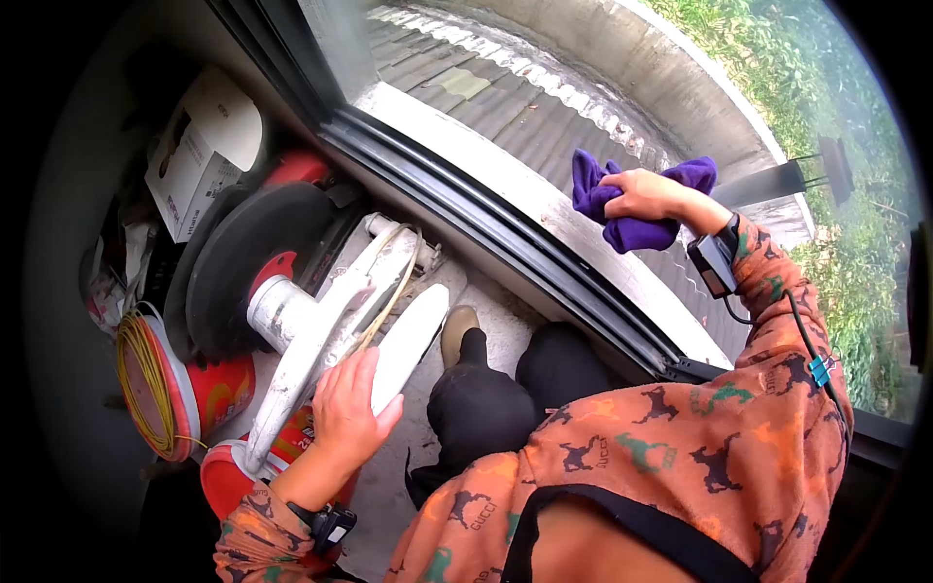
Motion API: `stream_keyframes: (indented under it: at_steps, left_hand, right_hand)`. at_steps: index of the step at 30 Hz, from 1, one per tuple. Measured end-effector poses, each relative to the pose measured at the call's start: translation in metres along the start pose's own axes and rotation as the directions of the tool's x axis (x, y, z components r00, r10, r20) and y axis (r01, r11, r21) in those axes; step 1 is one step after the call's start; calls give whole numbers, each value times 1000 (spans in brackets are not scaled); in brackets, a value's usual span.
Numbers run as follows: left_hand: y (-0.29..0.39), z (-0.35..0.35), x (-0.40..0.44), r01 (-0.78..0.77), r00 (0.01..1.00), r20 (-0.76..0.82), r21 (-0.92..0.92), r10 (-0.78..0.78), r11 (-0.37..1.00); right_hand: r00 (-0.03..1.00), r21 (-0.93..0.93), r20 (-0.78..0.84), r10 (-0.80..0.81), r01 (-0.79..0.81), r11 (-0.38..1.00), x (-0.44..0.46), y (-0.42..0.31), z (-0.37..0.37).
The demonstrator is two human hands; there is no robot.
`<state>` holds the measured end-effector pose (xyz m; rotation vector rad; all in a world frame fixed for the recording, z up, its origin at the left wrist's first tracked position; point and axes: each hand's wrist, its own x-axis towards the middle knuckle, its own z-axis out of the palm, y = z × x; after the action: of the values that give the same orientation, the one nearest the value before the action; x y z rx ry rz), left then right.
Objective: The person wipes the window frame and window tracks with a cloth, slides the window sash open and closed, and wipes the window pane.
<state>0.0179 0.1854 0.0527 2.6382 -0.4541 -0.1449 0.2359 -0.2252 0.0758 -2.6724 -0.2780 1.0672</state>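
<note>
A bunched purple cloth (637,231) is gripped in my right hand (649,196), whose fingers are closed round it. That hand is out past the window sill, over the roof outside. Low on the left, my left hand (352,408) has its thumb and fingers on either side of the lower end of a long, smooth white piece (413,340). Whether that piece is loose or part of the machine beside it, I cannot tell. Right next to this hand stands a worn white machine (326,335) with a long handle-like bar and a big black disc (243,272).
The window track (505,248) and white sill (466,155) run diagonally across the view. Outside lies a corrugated roof (466,78). Red buckets (225,476), a coil of yellow cable (146,384) and a white box (199,165) crowd the left. My legs (481,408) are bent below the sill.
</note>
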Motion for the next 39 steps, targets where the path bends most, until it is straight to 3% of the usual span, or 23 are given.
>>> stream_keyframes:
  at_steps: [1,3,5,8,10,12,15,16,17,18,19,20,21,22,23,24,25,26,28,30,31,33,39]
  left_hand:
    - [0,-2,-1,2,1000,1,-4,-2,1000]
    - [1,-1,2,15,1000,23,-16,-14,1000]
    - [0,-3,5,12,1000,15,-9,-12,1000]
    - [2,-2,2,5,999,43,-15,-4,1000]
    - [2,-3,4,11,999,34,1,-11,1000]
    - [3,-4,4,5,999,35,-1,-5,1000]
    - [2,-4,2,19,999,32,0,-19,1000]
    - [2,-5,3,14,1000,22,7,-14,1000]
    - [0,-6,2,23,999,26,2,-23,1000]
    - [0,-6,2,27,999,31,-26,-26,999]
    - [0,-5,3,31,999,32,-55,-29,998]
    - [0,-6,5,41,999,27,-62,-39,997]
    - [0,-7,5,33,999,30,-54,-31,998]
    - [0,-8,5,24,999,33,-42,-22,999]
    - [-1,-9,4,32,999,27,-35,-31,999]
    - [-1,-9,4,19,1000,21,-49,-18,999]
    - [-1,-10,4,2,1000,17,-64,-1,998]
    - [-2,-9,4,6,1000,21,-74,-4,997]
    - [-2,-10,4,2,1000,23,-69,-1,998]
    - [-2,-9,4,-4,1000,26,-81,6,997]
    - [-3,-8,4,3,1000,22,-91,-1,996]
    - [-3,-7,5,9,1000,16,-108,-7,994]
    - [-2,-7,4,-1,1000,13,-81,2,997]
  right_hand:
    - [999,-123,-34,29,-33,992,16,20,42]
    - [992,114,-117,36,-23,993,52,53,114]
    - [983,280,-148,111,-66,958,74,22,108]
    - [951,367,-308,-25,143,919,144,-11,95]
    - [932,279,-346,-105,209,937,197,-49,74]
    - [863,259,-495,-103,260,930,248,-93,60]
    - [598,534,-788,143,550,642,287,-155,23]
    - [440,457,-880,178,684,569,302,-165,0]
    - [350,403,-913,207,852,335,304,-176,-22]
    - [315,339,-940,131,910,240,288,-182,-47]
    - [541,538,-841,-17,840,76,254,-184,-64]
    - [230,220,-953,-195,973,74,233,-186,-77]
    - [316,319,-909,-272,947,33,205,-188,-83]
    - [324,351,-877,-355,936,-13,185,-188,-81]
    - [373,394,-837,-400,919,32,169,-184,-75]
    - [498,512,-743,-447,853,98,151,-172,-61]
    - [457,411,-725,-515,887,208,134,-168,-46]
    - [517,333,-581,-628,855,397,112,-159,-33]
    - [711,20,-262,-652,680,733,82,-139,-7]
    - [782,-91,-10,-623,620,779,71,-107,31]
    - [855,-149,217,-472,507,849,58,-107,36]
    - [803,-209,268,-533,588,781,58,-84,68]
    - [815,-394,415,-405,562,727,63,-114,43]
